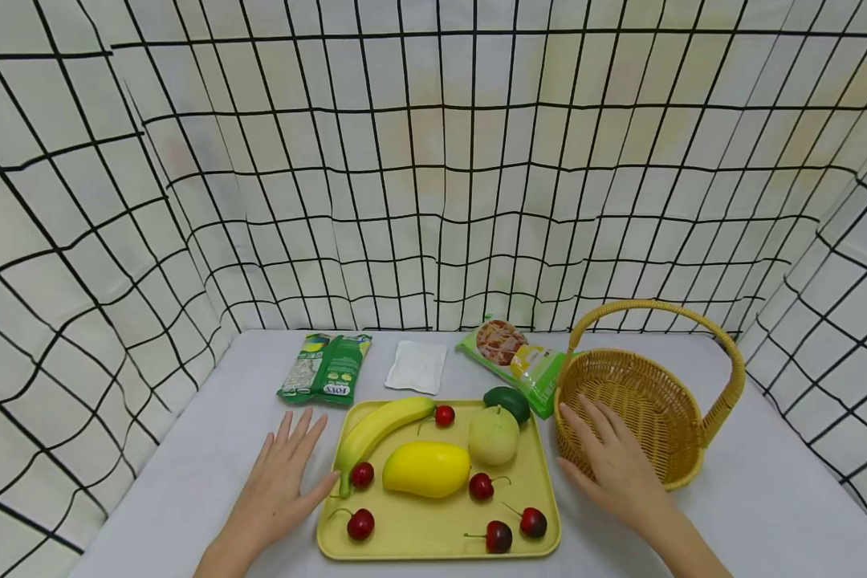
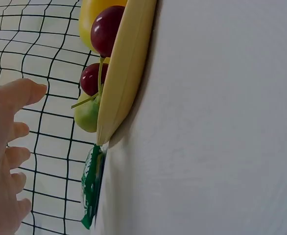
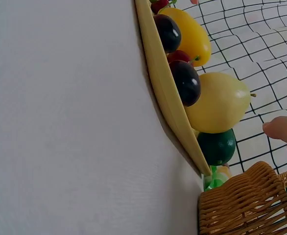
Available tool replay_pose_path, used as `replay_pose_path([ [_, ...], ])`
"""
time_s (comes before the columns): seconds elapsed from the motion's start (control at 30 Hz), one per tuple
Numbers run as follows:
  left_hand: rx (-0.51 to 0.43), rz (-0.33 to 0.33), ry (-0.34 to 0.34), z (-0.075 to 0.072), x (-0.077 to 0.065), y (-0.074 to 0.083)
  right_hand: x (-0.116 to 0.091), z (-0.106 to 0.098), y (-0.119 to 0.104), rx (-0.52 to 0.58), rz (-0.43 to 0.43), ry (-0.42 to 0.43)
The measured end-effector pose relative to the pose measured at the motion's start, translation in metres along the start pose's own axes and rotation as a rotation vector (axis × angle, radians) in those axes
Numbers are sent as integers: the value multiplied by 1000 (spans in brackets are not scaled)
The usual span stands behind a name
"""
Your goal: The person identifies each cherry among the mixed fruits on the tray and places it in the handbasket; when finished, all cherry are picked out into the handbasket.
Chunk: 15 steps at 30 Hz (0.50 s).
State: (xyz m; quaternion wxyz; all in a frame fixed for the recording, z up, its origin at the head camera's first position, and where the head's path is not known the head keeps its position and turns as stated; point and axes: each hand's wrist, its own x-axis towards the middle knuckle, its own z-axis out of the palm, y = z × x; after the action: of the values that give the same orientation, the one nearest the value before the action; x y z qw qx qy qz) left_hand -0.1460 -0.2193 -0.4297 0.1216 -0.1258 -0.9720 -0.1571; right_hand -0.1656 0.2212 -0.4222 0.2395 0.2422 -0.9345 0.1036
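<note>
Head view: all fingers (image 1: 309, 443) are outstretched near a smooth tray (image 1: 419, 526) and wicker basket (image 1: 643, 393).

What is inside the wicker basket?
Inside the wicker basket, only its bare weave shows; the right hand covers the near left part, so anything there is hidden.

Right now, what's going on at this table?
A person's left hand is spread by the left edge of a yellow tray, and the right hand is over the near left side of a wicker basket; whether it touches is unclear. Neither holds anything. A banana, a yellow mango and cherries lie on the tray.
</note>
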Motion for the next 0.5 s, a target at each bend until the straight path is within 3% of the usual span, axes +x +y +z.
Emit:
replay_pose_path([
  [0.23, 20, -1, -5, 3, -6, -4, -2, 11, -1, 38, -80, 10],
  [0.5, -36, 2, -18, 5, -10, -9, -2, 19, -7, 50, -203, 46],
])
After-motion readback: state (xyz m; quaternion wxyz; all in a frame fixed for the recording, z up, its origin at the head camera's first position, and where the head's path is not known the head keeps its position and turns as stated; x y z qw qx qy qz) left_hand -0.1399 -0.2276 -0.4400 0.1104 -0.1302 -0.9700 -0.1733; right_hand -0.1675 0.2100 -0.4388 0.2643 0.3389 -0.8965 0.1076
